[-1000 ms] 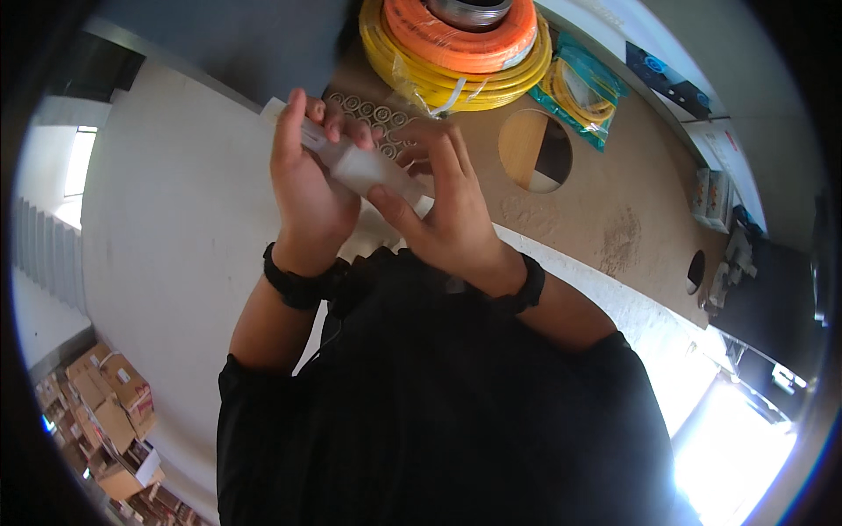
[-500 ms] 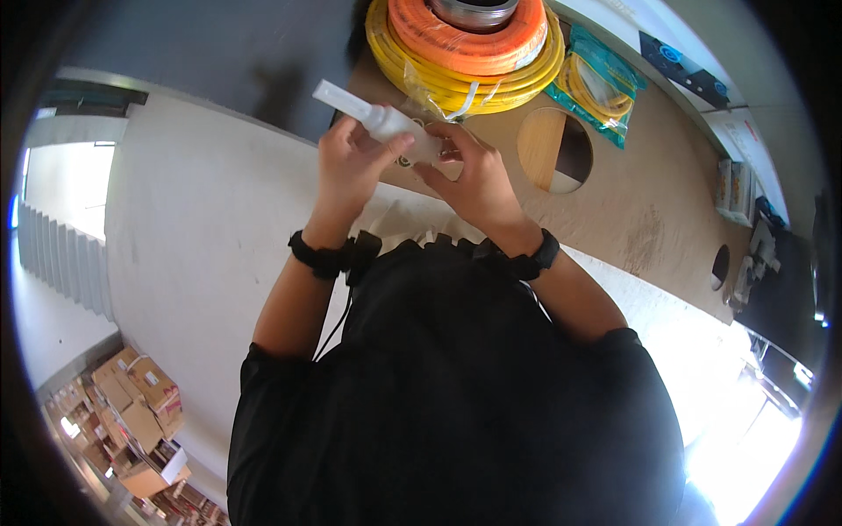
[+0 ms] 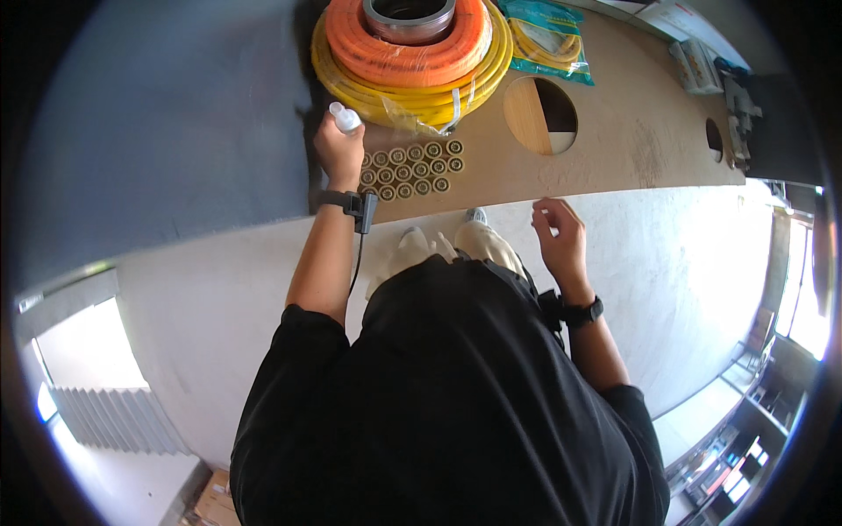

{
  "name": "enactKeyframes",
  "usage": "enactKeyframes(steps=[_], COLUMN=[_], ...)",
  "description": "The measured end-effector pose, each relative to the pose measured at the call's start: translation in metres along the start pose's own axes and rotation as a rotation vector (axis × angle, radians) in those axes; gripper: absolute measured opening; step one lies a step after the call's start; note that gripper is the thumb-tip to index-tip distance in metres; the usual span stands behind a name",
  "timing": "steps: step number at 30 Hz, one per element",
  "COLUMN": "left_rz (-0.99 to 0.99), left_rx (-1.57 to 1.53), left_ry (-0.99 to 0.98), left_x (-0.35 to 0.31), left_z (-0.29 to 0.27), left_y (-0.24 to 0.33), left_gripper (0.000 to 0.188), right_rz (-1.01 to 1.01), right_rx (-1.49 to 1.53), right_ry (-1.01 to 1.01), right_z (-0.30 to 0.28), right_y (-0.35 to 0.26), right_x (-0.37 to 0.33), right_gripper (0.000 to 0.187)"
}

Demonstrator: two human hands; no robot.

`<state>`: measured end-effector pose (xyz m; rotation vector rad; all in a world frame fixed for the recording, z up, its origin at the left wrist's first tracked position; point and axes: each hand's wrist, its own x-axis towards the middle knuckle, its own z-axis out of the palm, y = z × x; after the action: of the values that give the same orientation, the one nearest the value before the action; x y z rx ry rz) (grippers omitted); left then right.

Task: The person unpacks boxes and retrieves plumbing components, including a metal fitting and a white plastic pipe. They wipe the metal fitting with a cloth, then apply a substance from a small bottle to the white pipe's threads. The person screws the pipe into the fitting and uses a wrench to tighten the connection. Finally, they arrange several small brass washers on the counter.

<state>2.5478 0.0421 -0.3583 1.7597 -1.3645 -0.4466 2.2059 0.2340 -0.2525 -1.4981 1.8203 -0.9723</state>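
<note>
Head view: looking down past a person's black-clad torso [image 3: 456, 394] onto a brown board worktop [image 3: 614, 131].
Left hand: the left hand [image 3: 339, 151] is clenched round a small white bottle [image 3: 345, 117], held at the left edge of the worktop, cap end up and away from the body.
White bottle: its top sticks out above the fist, just beside the yellow hose coil [image 3: 412, 92]; whether its base rests on the board cannot be told.
Right hand: the right hand [image 3: 559, 235] hangs off the near edge of the worktop, over the pale floor, fingers loosely curled; it may pinch something very small, but that cannot be told.
Round parts: a cluster of small dark rings [image 3: 412, 167] lies in rows on the board, just right of the left hand and near the front edge.
Coils: an orange hose coil [image 3: 408, 48] sits on top of the yellow one at the far left end of the worktop, with a grey metal ring [image 3: 410, 17] in its middle.
Board: a large round hole [image 3: 541, 116] is cut right of the coils, a smaller hole [image 3: 714, 138] near the right end.
Bag: a teal packet with yellow cable [image 3: 548, 39] lies at the far edge, right of the coils.
Wrists: a dark band [image 3: 346, 203] with a dangling lead is on the left wrist, a dark watch [image 3: 583, 311] on the right.
</note>
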Motion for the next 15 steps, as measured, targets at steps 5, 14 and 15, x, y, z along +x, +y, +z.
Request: enactKeyframes(steps=[5,14,15], left_rz=[-0.048,0.111,0.073], left_rx=[0.030,-0.029,-0.036], left_ry=[-0.005,0.120,0.106], left_x=[-0.005,-0.021,-0.023], left_z=[0.010,0.002,0.002], left_y=[-0.010,-0.005,-0.005], left_gripper=[0.029,0.087,0.093], right_rz=[0.231,0.285,0.290], right_rx=[0.054,0.061,0.083], right_ry=[0.097,0.131,0.146], right_z=[0.009,-0.011,-0.019], right_y=[-0.013,0.002,0.008], right_x=[-0.055,-0.088,-0.088], right_gripper=[0.009,0.012,0.012])
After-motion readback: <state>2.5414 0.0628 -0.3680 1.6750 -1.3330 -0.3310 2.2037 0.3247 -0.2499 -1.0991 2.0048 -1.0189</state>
